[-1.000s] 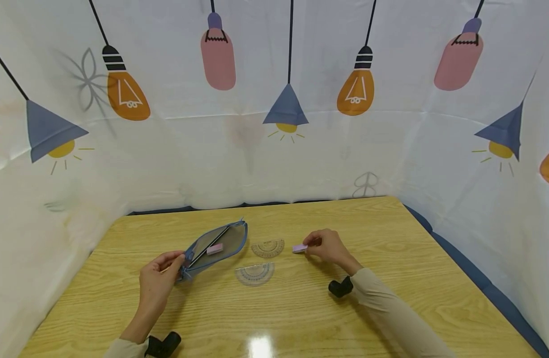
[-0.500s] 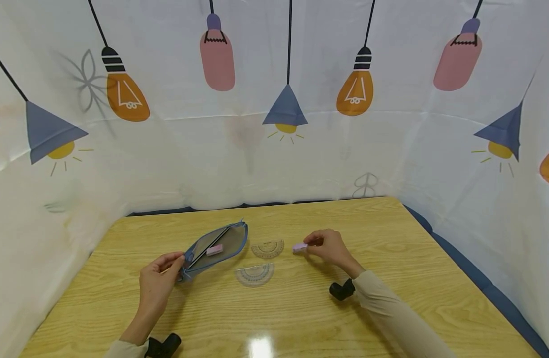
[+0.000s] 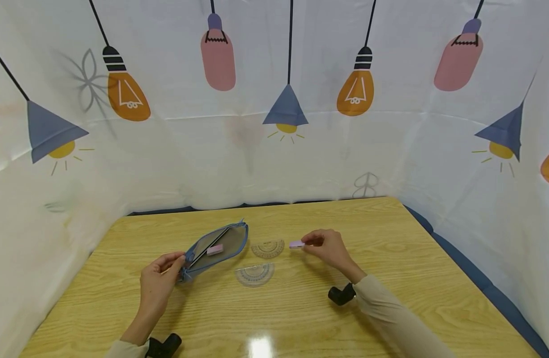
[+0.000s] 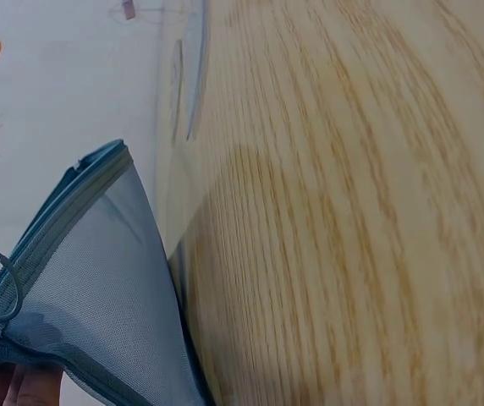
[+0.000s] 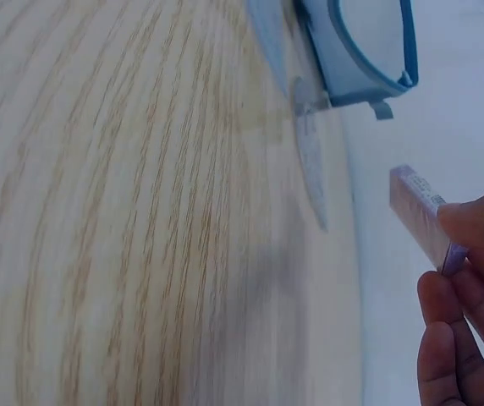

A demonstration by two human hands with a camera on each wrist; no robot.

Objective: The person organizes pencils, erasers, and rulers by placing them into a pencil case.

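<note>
My left hand pinches the near end of a blue-edged mesh pencil case, which gapes along its zip. In the left wrist view the case's grey mesh side rises over the table, a few fingertips below it. Inside the case lie a pink eraser and a dark, slim pencil-like stick. Between thumb and fingers, my right hand holds a second eraser, pale pink-lilac with small print along one side. Its free end points left, toward the case.
Two clear protractors, one farther and one nearer, lie flat between the case and my right hand. The wooden table ends at a white lamp-print curtain. Black wrist devices stick out beside both sleeves.
My right hand has shifted the eraser slightly left and turned it a little over the last half second. My left hand and the pencil case have stayed put.
</note>
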